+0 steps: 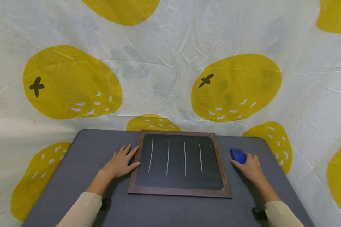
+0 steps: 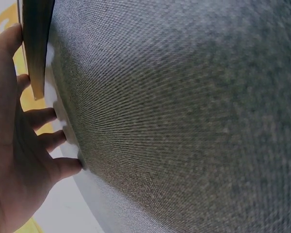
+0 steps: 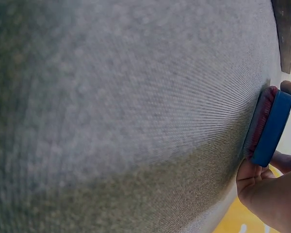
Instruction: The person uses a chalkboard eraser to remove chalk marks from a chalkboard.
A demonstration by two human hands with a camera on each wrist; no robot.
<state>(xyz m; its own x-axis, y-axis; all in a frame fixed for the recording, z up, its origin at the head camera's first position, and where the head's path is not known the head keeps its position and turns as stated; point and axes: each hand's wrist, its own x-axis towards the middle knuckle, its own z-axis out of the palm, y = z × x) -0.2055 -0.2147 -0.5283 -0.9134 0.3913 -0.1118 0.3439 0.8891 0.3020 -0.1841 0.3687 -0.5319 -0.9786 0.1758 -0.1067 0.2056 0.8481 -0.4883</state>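
Note:
A wood-framed chalkboard (image 1: 179, 191) lies on the grey table, with several white chalk lines drawn down its dark face. My left hand (image 1: 120, 164) rests at the board's left edge, fingers spread, the thumb and index fingertip at the frame. In the left wrist view, the other fingers of the left hand (image 2: 19, 141) reach past the frame's corner (image 2: 36, 58). To the right of the board, my right hand (image 1: 250, 167) grips a blue chalkboard eraser (image 1: 237, 155) between thumb and fingers. The right wrist view shows the eraser's (image 3: 275, 128) reddish felt side facing the table.
The grey table (image 1: 170, 211) extends around the board, its back edge meeting a white cloth (image 1: 164, 78) printed with yellow fruit shapes. Dark bands (image 1: 105, 204) sit at the wrists, by the cream sleeves (image 1: 82, 209).

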